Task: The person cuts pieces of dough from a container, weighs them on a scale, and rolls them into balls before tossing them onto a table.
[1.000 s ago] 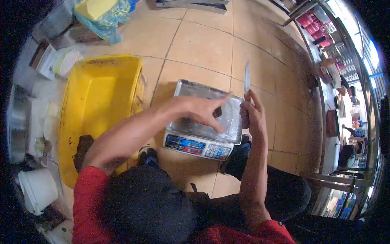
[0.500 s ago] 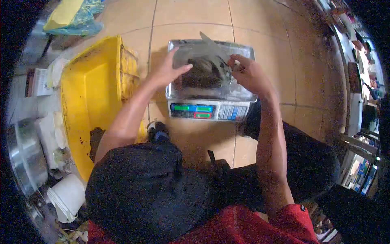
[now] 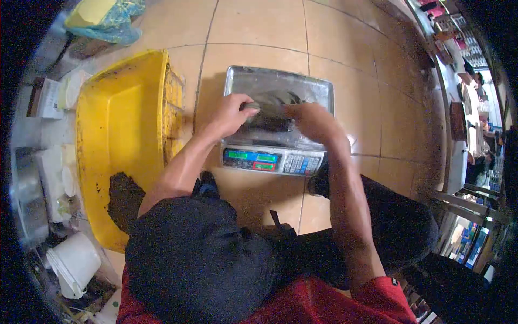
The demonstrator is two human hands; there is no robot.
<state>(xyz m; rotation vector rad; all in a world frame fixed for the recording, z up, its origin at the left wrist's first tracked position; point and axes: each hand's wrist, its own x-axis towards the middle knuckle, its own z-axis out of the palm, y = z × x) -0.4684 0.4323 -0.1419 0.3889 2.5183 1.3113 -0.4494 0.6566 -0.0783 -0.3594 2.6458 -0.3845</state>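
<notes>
While the person crouches over the tiled floor [image 3: 345, 48], the head view, the only one here, looks straight down past a dark cap [image 3: 199, 259] and red shirt [image 3: 334, 302] onto a weighing scale [image 3: 275, 159]. Its steel tray [image 3: 280, 81] sits at about twelve o'clock from the cap, with the lit display and keypad on the edge nearest the person.

On the tray lies a dark lump [image 3: 272, 121], between the two hands. The left hand [image 3: 234, 110] comes in from nine o'clock of the lump, its fingers [image 3: 249, 105] curled over the lump's left end and touching it. The right hand [image 3: 310, 119] presses in from three o'clock, fingers bent down against the lump's right side; its fingertips are hidden, so I cannot tell what else it may be holding. A greyish, blurred streak shows just above the lump, at its twelve o'clock, too smeared to name.

At nine o'clock of the scale stands a yellow tub [image 3: 118, 140], just beside it, with a dark mass [image 3: 125, 197] in its near corner. A white bucket [image 3: 73, 262] sits at about seven o'clock.
</notes>
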